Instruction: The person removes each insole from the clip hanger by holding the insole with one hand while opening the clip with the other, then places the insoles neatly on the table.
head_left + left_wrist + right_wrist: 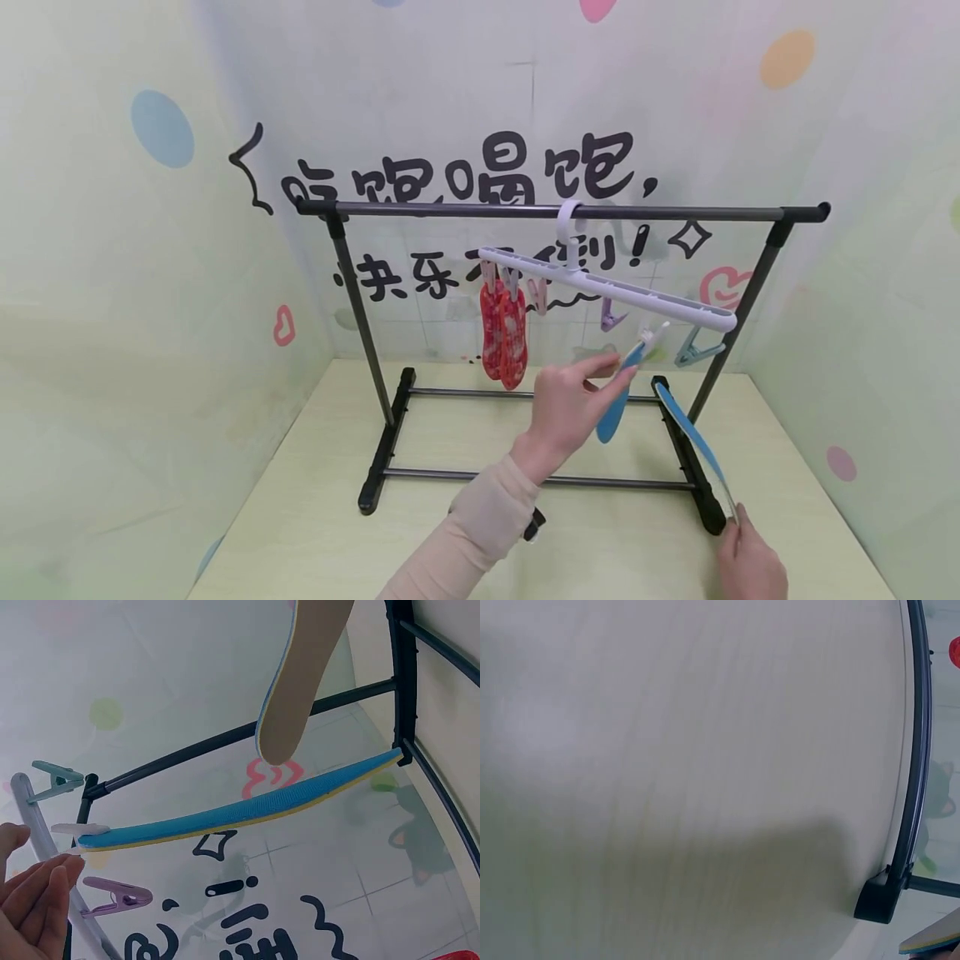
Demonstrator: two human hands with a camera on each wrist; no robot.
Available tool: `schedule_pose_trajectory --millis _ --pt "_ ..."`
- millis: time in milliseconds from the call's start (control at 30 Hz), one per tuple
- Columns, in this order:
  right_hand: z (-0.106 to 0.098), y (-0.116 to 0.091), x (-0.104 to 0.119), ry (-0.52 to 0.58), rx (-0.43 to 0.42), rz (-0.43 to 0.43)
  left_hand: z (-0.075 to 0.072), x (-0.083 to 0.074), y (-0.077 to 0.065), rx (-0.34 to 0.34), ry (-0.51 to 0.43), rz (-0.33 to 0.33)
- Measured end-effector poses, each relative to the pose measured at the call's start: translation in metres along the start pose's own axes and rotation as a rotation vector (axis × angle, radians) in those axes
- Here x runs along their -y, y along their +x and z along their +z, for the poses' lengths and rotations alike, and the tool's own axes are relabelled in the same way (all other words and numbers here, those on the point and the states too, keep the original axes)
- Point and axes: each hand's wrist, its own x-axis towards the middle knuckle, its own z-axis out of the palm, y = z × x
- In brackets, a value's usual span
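My right hand (753, 562) pinches the lower end of a blue insole (693, 433), which slants up beside the rack's right foot. Its beige underside shows in the left wrist view. Another blue insole (240, 810) hangs by its top from a whitish clip (81, 829) on the lilac clip hanger (607, 287). My left hand (566, 408) is at that top end, thumb and fingertips apart, fingertips right at the clip. A pair of red patterned insoles (502, 333) hangs from clips at the hanger's left end. In the right wrist view only an insole edge (934, 937) shows.
The hanger hooks over the top bar of a black rack (420, 210) standing on a pale table (300, 533). A pink clip (537, 296), a purple clip (610, 317) and a teal clip (697, 348) hang along it. A small black object (535, 525) lies near my left sleeve.
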Motion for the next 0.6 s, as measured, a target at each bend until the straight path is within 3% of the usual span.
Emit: schedule_pose_trajectory --millis 600 --pt "-0.016 0.001 -0.022 0.001 -0.157 -0.065 0.001 0.012 -0.006 0.011 0.030 -0.031"
